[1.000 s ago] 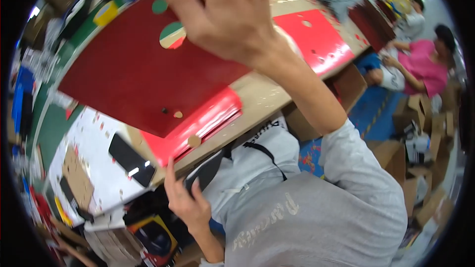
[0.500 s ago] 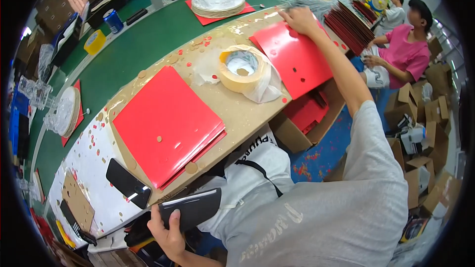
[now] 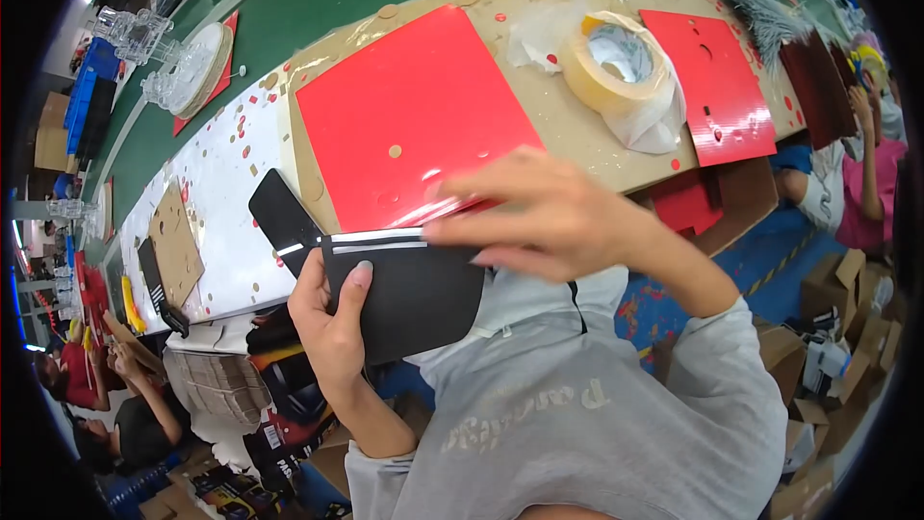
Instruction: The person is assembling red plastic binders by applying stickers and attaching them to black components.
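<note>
The left hand [image 3: 332,313] held a flat black sheet [image 3: 409,303] in front of the person, thumb across its face and fingers behind. The right hand [image 3: 539,217], blurred, was at the sheet's white-striped upper edge; whether it pinched anything could not be told. Beyond, a red card [image 3: 414,116] lay on the worktop [image 3: 577,140] between a phone [image 3: 281,212] and a tape roll [image 3: 587,72].
</note>
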{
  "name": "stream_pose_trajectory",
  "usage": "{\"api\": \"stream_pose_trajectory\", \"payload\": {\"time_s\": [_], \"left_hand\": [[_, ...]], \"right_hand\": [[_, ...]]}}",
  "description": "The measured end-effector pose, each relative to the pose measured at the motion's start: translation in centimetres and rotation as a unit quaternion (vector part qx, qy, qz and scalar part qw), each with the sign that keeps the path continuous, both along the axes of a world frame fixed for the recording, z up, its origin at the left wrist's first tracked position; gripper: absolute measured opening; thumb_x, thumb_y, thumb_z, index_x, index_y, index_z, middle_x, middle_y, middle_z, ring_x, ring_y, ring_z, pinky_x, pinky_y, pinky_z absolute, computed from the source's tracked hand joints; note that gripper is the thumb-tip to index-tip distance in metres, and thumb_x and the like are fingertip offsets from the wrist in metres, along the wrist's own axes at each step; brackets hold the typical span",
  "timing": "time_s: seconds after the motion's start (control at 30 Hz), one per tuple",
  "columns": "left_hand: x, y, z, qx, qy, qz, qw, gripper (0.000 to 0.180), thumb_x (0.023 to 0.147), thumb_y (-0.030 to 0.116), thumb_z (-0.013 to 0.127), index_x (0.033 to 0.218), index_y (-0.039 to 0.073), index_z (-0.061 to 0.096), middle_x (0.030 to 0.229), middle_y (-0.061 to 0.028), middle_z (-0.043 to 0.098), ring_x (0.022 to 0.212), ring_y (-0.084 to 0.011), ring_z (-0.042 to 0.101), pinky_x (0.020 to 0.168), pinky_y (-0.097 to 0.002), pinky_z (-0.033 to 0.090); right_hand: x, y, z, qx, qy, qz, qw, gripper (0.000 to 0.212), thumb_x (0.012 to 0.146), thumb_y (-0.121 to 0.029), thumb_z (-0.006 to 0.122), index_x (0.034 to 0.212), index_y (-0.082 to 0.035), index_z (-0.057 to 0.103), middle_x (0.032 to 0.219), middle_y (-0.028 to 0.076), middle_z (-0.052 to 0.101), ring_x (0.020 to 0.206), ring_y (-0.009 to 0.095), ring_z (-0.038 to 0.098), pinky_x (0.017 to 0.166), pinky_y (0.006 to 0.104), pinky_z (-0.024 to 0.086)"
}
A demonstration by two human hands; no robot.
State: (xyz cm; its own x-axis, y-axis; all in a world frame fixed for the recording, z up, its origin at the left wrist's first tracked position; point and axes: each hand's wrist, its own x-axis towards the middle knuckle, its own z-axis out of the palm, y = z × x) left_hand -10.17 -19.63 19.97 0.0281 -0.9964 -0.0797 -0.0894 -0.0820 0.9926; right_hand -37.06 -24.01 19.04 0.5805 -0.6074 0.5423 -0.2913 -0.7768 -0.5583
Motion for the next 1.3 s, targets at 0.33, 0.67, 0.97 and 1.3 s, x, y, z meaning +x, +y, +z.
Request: {"api": "stream_pose_trajectory", "payload": {"time_s": [0.33,0.67,0.97,1.3], "left_hand": [[0.0,0.0,0.4,0.051,-0.01,-0.026,0.998,0.018,0.096,0.006,0.065,0.108,-0.007,0.061,0.09,-0.0061,0.069,0.081,-0.0056,0.06,0.074,-0.0197,0.046],[0.4,1.0,0.5,0.082,-0.031,-0.088,0.992,0.016,0.092,0.004,0.068,0.1,-0.009,0.064,0.078,-0.0018,0.067,0.07,-0.0036,0.054,0.062,-0.018,0.042],[1.2,1.5,0.4,0.089,0.014,-0.082,0.993,0.017,0.092,0.004,0.067,0.103,-0.009,0.063,0.084,-0.0031,0.067,0.077,-0.0041,0.057,0.069,-0.0185,0.045],[3.2,1.6,-0.7,0.115,0.096,-0.046,0.988,0.018,0.094,0.005,0.064,0.109,-0.007,0.062,0.089,-0.0051,0.07,0.077,-0.0054,0.063,0.069,-0.0188,0.048]], "right_hand": [[2.8,1.2,-3.9,-0.059,0.004,-0.03,0.998,0.037,0.079,-0.011,0.079,0.116,-0.01,0.075,0.109,0.009,0.073,0.084,0.023,0.07,0.069,0.0348,0.056],[2.3,2.8,-2.8,0.144,0.025,0.041,0.988,0.017,0.082,-0.009,0.078,0.097,-0.004,0.071,0.095,0.007,0.072,0.081,0.026,0.071,0.068,0.038,0.058],[2.8,1.5,-2.4,0.254,-0.005,0.132,0.958,0.013,0.085,-0.007,0.075,0.092,-0.005,0.065,0.102,0.008,0.065,0.09,0.027,0.067,0.074,0.0392,0.054],[4.7,1.0,-1.5,0.144,-0.021,0.116,0.983,0.017,0.081,-0.004,0.078,0.096,-0.003,0.07,0.105,0.009,0.067,0.087,0.025,0.068,0.071,0.0359,0.056]]}}
